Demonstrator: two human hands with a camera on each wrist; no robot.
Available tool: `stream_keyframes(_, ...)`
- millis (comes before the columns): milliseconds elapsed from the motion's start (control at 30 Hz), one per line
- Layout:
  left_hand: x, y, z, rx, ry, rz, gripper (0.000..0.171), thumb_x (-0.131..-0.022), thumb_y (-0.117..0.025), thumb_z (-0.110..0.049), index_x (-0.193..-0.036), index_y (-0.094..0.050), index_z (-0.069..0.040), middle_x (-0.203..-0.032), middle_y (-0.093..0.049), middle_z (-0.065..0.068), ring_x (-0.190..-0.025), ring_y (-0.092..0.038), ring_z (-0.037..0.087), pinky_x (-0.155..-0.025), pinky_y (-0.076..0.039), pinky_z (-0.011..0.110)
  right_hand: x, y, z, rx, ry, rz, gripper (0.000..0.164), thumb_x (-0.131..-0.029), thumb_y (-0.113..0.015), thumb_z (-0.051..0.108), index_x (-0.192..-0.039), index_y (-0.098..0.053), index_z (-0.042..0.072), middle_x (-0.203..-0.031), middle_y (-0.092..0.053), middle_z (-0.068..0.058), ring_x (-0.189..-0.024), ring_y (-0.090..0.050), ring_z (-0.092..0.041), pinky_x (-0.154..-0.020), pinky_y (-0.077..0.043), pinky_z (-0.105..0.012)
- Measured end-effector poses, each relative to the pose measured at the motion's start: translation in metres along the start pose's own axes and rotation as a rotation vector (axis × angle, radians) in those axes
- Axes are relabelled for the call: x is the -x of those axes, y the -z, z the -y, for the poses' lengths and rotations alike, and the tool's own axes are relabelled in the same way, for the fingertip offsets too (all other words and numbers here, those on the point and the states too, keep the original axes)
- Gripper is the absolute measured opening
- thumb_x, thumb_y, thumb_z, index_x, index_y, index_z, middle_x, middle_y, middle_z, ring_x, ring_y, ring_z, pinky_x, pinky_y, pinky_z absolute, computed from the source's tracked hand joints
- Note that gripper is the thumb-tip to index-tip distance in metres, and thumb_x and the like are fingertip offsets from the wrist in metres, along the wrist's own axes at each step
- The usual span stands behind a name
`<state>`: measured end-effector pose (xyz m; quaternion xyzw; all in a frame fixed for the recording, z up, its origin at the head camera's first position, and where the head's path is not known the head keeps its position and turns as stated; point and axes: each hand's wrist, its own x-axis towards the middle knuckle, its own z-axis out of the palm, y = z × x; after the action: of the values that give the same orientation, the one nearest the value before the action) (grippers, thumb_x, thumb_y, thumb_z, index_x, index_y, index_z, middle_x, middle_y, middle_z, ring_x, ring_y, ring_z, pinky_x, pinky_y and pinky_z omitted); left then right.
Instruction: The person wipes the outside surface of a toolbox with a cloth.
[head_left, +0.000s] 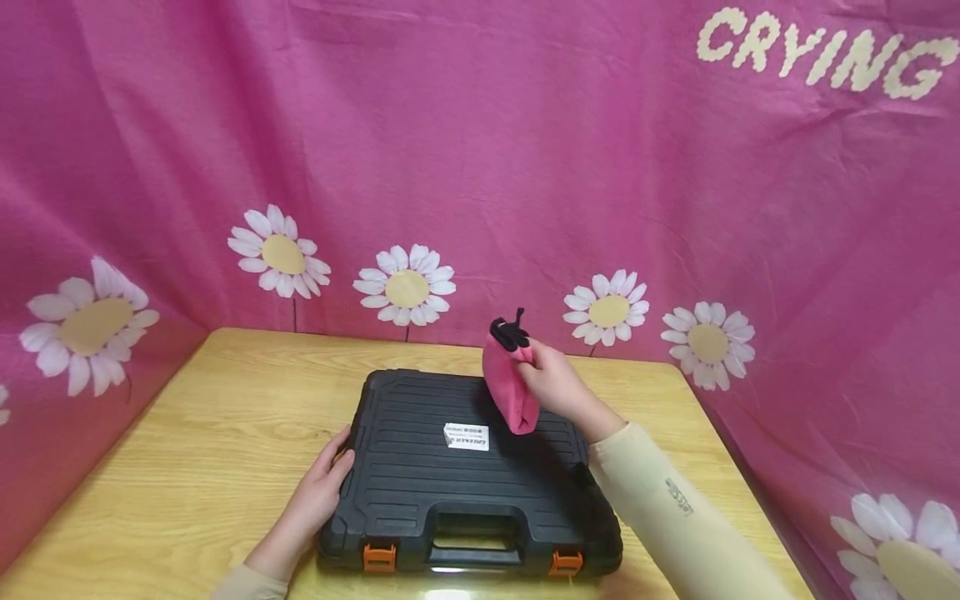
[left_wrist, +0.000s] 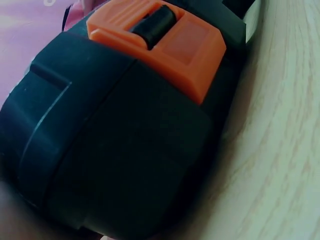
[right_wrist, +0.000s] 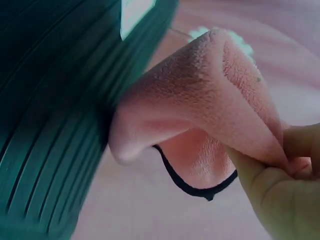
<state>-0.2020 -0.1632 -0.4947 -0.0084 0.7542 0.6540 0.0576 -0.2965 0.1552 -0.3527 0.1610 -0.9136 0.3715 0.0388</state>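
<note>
A black hard plastic tool case (head_left: 420,483) lies closed on the wooden table, its handle and two orange latches facing me. Against its left side rests my left hand (head_left: 322,479), fingers and thumb fairly straight along the edge. Over the right part of the lid, my right hand (head_left: 558,383) pinches a folded pink plush cloth (head_left: 506,379) with black trim and a small black loop. In the right wrist view, thumb and fingers grip the cloth's edge and its fold hangs beside the ribbed lid. Close up in the left wrist view is an orange latch (left_wrist: 185,45).
A white label (head_left: 467,437) is stuck on the case lid. Wooden tabletop (head_left: 225,433) surrounds the case. A pink curtain (head_left: 480,150) with white daisies and lettering hangs behind the table and along both sides.
</note>
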Motion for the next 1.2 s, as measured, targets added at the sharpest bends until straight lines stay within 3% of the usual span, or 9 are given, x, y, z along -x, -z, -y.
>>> stream_keyframes(133,0.0,-0.002,0.0,0.008,0.019,-0.008,0.056,-0.106,-0.037,-0.026,-0.154,-0.015,-0.008,-0.155,-0.022,0.029,-0.14,-0.031,0.043,-0.112,-0.031,0.054,-0.015,-0.03,0.013,0.118,0.026,0.051,0.014,-0.094,-0.052,0.008,-0.08,-0.05,0.006,-0.068,-0.046,-0.004,-0.065,-0.05,-0.017,-0.06,-0.042,-0.026)
stream_keyframes(233,0.0,-0.004,0.0,0.007,0.034,-0.015,0.056,-0.105,-0.038,-0.027,-0.154,-0.016,-0.01,-0.154,-0.024,0.028,-0.138,-0.034,0.043,-0.112,-0.031,0.054,-0.021,-0.052,0.021,0.2,0.065,0.121,0.01,-0.095,-0.051,0.007,-0.085,-0.053,0.007,-0.071,-0.05,-0.004,-0.068,-0.051,-0.017,-0.062,-0.044,-0.027)
stream_keyframes(367,0.0,-0.004,0.0,-0.005,0.044,-0.023,0.056,-0.105,-0.038,-0.027,-0.155,-0.017,-0.011,-0.154,-0.025,0.028,-0.137,-0.035,0.043,-0.111,-0.031,0.054,-0.025,-0.08,0.03,0.315,0.167,0.218,0.005,-0.096,-0.051,0.007,-0.095,-0.056,0.007,-0.077,-0.059,-0.004,-0.072,-0.054,-0.014,-0.068,-0.048,-0.027)
stream_keyframes(500,0.0,-0.004,0.0,-0.016,0.046,-0.03,0.058,-0.105,-0.039,-0.029,-0.155,-0.017,-0.011,-0.154,-0.023,0.029,-0.139,-0.032,0.044,-0.112,-0.029,0.055,-0.029,-0.1,0.042,0.427,0.276,0.262,0.006,-0.097,-0.056,0.013,-0.094,-0.057,0.008,-0.08,-0.062,-0.003,-0.075,-0.059,-0.014,-0.075,-0.052,-0.027)
stream_keyframes(600,0.0,-0.003,0.0,-0.011,0.05,-0.031,0.058,-0.105,-0.039,-0.029,-0.155,-0.016,-0.011,-0.155,-0.022,0.029,-0.14,-0.029,0.044,-0.113,-0.027,0.055,-0.033,-0.11,0.053,0.493,0.311,0.277,0.007,-0.096,-0.057,0.014,-0.093,-0.058,0.008,-0.078,-0.061,-0.003,-0.074,-0.058,-0.015,-0.077,-0.052,-0.027)
stream_keyframes(933,0.001,-0.002,0.0,-0.001,0.054,-0.023,0.057,-0.105,-0.038,-0.027,-0.155,-0.015,-0.011,-0.156,-0.02,0.028,-0.142,-0.025,0.043,-0.113,-0.026,0.056,-0.05,-0.134,0.072,0.63,0.247,0.36,0.005,-0.094,-0.057,0.012,-0.097,-0.061,0.011,-0.081,-0.06,0.0,-0.073,-0.054,-0.012,-0.074,-0.048,-0.02)
stream_keyframes(1200,0.001,-0.001,-0.001,0.001,0.062,-0.042,0.058,-0.105,-0.039,-0.031,-0.155,-0.017,-0.012,-0.156,-0.021,0.027,-0.143,-0.024,0.042,-0.114,-0.024,0.055,-0.038,-0.138,0.086,0.848,0.284,0.42,0.016,-0.09,-0.067,0.02,-0.104,-0.065,0.012,-0.088,-0.069,-0.001,-0.071,-0.059,-0.012,-0.075,-0.053,-0.02)
